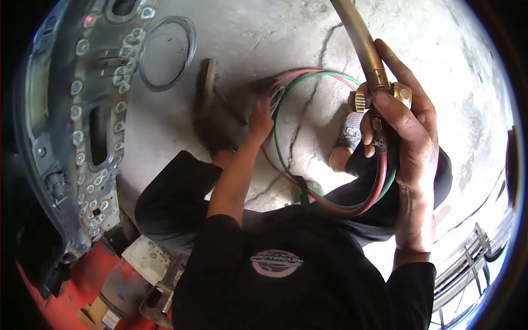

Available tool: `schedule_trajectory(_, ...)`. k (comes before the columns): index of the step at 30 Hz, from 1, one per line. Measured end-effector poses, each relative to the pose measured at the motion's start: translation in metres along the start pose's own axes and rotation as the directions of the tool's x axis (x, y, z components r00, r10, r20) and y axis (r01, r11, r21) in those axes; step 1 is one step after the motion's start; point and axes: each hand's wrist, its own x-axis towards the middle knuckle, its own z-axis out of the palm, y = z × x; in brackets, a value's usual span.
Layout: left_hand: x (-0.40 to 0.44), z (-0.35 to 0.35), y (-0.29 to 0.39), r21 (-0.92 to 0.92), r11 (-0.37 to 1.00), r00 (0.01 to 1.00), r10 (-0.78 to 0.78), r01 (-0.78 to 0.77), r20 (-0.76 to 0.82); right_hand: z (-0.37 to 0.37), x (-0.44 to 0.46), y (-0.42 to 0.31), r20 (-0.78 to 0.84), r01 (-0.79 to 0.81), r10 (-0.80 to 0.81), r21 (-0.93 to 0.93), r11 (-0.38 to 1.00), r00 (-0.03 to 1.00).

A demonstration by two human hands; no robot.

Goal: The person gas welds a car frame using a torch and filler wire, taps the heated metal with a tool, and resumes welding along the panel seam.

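My right hand (407, 121) is wrapped round a brass gas torch (358, 38), its thumb lying across the body by the valve knobs (403, 94). The torch's upper end runs out of view at the top. From its lower end hang a red hose (379, 179) and a green hose (389, 181), which loop over my lap and the floor. My left hand (260, 118) is closed on a bent-wire tool that looks like a spark lighter (277, 99); its far end is blurred. That hand is in front of the hose loop, and its fingertips are partly hidden.
A bare metal vehicle panel (77, 126) with several round weld spots stands at the left. On the cracked concrete floor lie a coil of wire (190, 49) and a hammer-like tool (209, 77). Metal parts (146, 258) sit at lower left, and a rack (467, 269) at lower right.
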Motion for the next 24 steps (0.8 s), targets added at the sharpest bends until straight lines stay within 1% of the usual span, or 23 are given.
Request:
schedule_trajectory(1,0.005,-0.007,-0.005,-0.03,0.999,0.999,0.02,-0.021,-0.024,0.0,0.0,0.002,0.006,-0.004,0.004,-0.007,1.0,1.0)
schedule_trajectory(4,0.012,-0.029,0.0,-0.365,0.928,0.975,-0.004,-0.079,-0.221,0.003,-0.001,0.005,-0.001,-0.005,0.005,0.025,1.0,1.0)
schedule_trajectory(5,0.016,-0.039,0.002,-0.644,0.763,0.985,-0.145,0.051,-0.094,0.003,-0.001,0.005,0.006,-0.002,0.002,0.024,1.0,1.0)
schedule_trajectory(6,0.017,-0.062,0.012,-0.841,0.508,0.969,-0.236,0.188,0.074,0.003,-0.001,0.004,0.014,-0.001,0.0,0.024,1.0,1.0)
schedule_trajectory(7,0.017,-0.076,0.014,-0.93,0.193,0.929,-0.265,0.312,0.257,0.003,-0.002,0.005,0.023,0.001,-0.001,0.023,1.0,1.0)
schedule_trajectory(8,0.015,-0.084,0.009,-0.934,-0.054,0.92,-0.164,0.352,0.356,0.003,-0.001,0.007,0.035,0.031,-0.033,0.036,0.999,0.999)
schedule_trajectory(9,0.013,-0.094,0.003,-0.872,-0.292,0.906,-0.038,0.394,0.422,0.003,-0.001,0.008,0.046,0.035,-0.037,0.031,0.999,0.998)
schedule_trajectory(10,0.012,-0.102,-0.001,-0.747,-0.501,0.887,0.105,0.437,0.449,0.003,-0.001,0.009,0.056,0.041,-0.042,0.026,0.999,0.998)
schedule_trajectory(13,0.009,-0.112,0.011,-0.649,-0.687,0.909,0.041,0.327,0.415,0.005,-0.004,0.005,0.079,0.058,-0.061,0.046,0.997,0.995)
schedule_trajectory(14,0.008,-0.099,0.008,-0.675,-0.679,0.898,-0.051,0.29,0.437,0.007,-0.007,0.005,0.087,0.056,-0.061,0.056,0.997,0.994)
schedule_trajectory(16,0.011,-0.054,-0.019,-0.727,-0.649,0.855,-0.227,0.224,0.466,0.009,-0.011,0.004,0.102,0.061,-0.068,0.071,0.996,0.992)
schedule_trajectory(19,0.015,-0.023,-0.037,-0.732,-0.631,0.797,-0.29,0.257,0.53,0.01,-0.014,0.002,0.1,0.053,-0.059,0.064,0.997,0.993)
schedule_trajectory(22,0.023,-0.019,-0.049,-0.783,-0.521,0.742,-0.362,0.34,0.564,0.009,-0.017,0.005,0.098,0.04,-0.046,0.059,0.997,0.994)
schedule_trajectory(24,0.026,-0.019,-0.052,-0.823,-0.371,0.674,-0.474,0.431,0.566,0.007,-0.015,0.01,0.078,0.05,-0.053,0.035,0.998,0.996)
